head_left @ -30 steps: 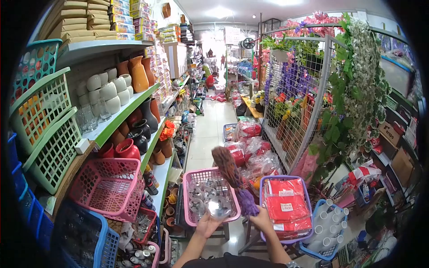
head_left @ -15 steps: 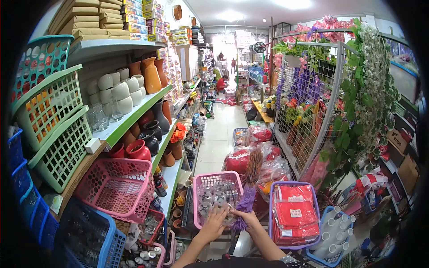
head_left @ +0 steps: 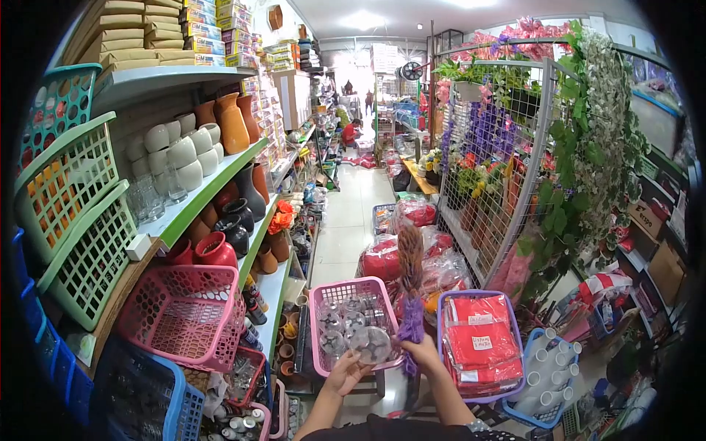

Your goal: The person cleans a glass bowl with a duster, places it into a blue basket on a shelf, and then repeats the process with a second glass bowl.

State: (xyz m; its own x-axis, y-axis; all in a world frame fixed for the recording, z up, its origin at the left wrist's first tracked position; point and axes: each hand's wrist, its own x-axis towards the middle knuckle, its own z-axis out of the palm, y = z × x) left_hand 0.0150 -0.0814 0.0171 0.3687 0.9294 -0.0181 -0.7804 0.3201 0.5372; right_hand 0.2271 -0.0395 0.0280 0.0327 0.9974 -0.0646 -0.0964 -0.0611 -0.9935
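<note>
My left hand (head_left: 346, 373) grips a round clear glass (head_left: 370, 345) by its edge, over the near side of a pink basket (head_left: 318, 309). Several more clear glasses (head_left: 353, 309) lie in that basket. To the right, my right hand (head_left: 422, 354) is closed round the purple lower part of a feather duster (head_left: 413, 320). The duster stands upright with its brown feathers at the top, between the pink basket and a purple basket (head_left: 524, 367) of red packets (head_left: 479, 331) in clear plastic.
Shelves with vases and pots (head_left: 187, 175) run along the left, above an empty pink basket (head_left: 176, 323). A blue basket of white cups (head_left: 544, 375) stands at the right, below a wire rack (head_left: 493, 176) with flowers. A tiled aisle (head_left: 346, 220) runs ahead; a person in red crouches far down it.
My left hand has turned and now holds a glass up at the basket's near side. My right hand has closed round the duster, which is more upright. The view has shifted slightly.
</note>
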